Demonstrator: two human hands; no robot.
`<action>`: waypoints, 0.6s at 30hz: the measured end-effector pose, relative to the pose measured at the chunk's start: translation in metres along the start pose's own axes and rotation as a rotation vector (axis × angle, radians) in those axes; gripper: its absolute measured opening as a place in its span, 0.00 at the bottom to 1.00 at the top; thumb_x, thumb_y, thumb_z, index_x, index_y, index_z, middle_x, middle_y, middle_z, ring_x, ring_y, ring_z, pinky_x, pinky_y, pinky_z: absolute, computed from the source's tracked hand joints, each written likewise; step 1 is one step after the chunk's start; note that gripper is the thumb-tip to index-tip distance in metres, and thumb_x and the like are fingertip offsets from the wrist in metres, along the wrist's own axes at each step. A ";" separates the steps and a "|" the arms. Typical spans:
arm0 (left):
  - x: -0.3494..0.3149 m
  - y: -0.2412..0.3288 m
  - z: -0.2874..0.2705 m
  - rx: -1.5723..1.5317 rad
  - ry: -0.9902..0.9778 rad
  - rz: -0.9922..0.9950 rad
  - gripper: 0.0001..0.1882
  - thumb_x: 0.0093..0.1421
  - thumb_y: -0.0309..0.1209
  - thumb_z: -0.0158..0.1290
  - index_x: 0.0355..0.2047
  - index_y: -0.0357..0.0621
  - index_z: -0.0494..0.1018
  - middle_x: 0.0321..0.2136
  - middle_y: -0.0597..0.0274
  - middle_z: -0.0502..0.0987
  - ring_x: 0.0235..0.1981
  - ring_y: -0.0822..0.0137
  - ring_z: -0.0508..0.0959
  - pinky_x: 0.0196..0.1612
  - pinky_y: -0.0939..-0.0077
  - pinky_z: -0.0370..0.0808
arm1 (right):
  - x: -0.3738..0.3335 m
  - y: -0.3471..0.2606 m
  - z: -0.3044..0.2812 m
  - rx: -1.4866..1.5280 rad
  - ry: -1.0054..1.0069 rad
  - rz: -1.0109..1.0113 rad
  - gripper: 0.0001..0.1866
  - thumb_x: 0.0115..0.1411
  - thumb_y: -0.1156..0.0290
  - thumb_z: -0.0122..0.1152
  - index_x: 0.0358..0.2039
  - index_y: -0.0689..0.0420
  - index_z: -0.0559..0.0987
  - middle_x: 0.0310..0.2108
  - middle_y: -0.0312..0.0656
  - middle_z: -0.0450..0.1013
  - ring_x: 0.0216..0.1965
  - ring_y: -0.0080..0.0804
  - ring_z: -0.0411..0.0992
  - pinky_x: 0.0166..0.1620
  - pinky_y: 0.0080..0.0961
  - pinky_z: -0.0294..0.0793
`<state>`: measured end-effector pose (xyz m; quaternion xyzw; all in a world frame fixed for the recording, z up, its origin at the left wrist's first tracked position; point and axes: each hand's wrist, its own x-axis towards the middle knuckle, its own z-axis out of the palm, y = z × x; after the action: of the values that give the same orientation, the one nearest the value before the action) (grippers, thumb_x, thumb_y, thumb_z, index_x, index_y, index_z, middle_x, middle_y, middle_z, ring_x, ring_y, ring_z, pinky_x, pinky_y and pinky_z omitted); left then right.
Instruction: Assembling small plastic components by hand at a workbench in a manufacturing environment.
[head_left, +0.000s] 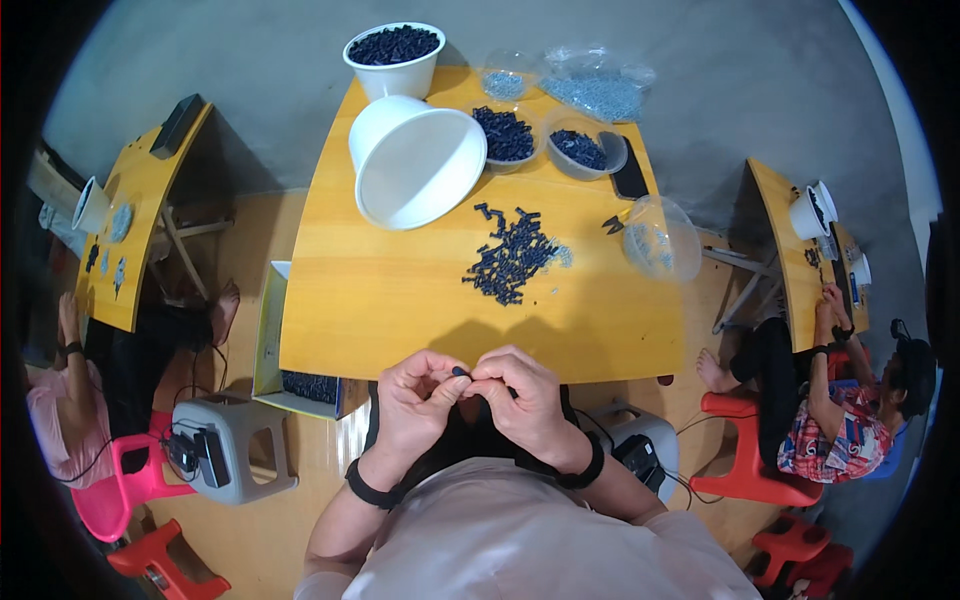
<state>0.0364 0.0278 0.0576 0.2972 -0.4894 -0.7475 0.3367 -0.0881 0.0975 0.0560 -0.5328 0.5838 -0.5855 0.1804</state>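
Just beyond my lap, at the table's near edge, my left hand (pixel 415 398) and my right hand (pixel 522 398) meet with fingertips pinched together. Between them shows the dark end of a small black plastic part (pixel 459 371); the fingers hide the rest of it. Past my hands, a loose pile of similar black parts (pixel 507 262) lies on the yellow table (pixel 370 300). Small silvery metal pieces (pixel 562 256), too small to make out, are scattered at the pile's right side.
An empty white bucket (pixel 420 170) lies tipped; a full one (pixel 395 50) stands behind it. Clear tubs of black parts (pixel 505 135), a bag of metal pieces (pixel 598 92), a phone (pixel 630 170), pliers (pixel 614 224) and a tilted tub (pixel 662 240) surround the pile. People sit at side tables.
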 end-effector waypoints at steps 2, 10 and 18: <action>0.010 -0.017 -0.004 0.417 0.043 0.246 0.04 0.51 0.19 0.56 0.25 0.37 0.72 0.21 0.63 0.75 0.21 0.72 0.74 0.27 0.83 0.72 | 0.001 0.006 -0.001 -0.048 0.005 0.048 0.06 0.47 0.82 0.60 0.26 0.60 0.73 0.23 0.43 0.70 0.23 0.37 0.71 0.27 0.25 0.70; 0.041 -0.045 -0.011 1.015 -0.026 0.565 0.07 0.39 0.19 0.55 0.17 0.43 0.70 0.17 0.61 0.71 0.20 0.59 0.70 0.31 0.70 0.61 | 0.007 0.034 -0.006 -0.249 -0.156 0.267 0.04 0.49 0.74 0.58 0.24 0.61 0.78 0.23 0.46 0.72 0.24 0.40 0.71 0.27 0.29 0.69; 0.047 -0.050 -0.014 1.041 -0.034 0.562 0.07 0.39 0.20 0.56 0.19 0.44 0.70 0.20 0.62 0.70 0.22 0.60 0.69 0.34 0.69 0.60 | 0.022 0.042 -0.003 -0.261 -0.208 0.472 0.07 0.48 0.68 0.59 0.20 0.58 0.77 0.20 0.45 0.70 0.23 0.43 0.70 0.27 0.34 0.68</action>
<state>0.0084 -0.0017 0.0010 0.2705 -0.8571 -0.2957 0.3238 -0.1163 0.0703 0.0288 -0.4581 0.7405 -0.3892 0.3007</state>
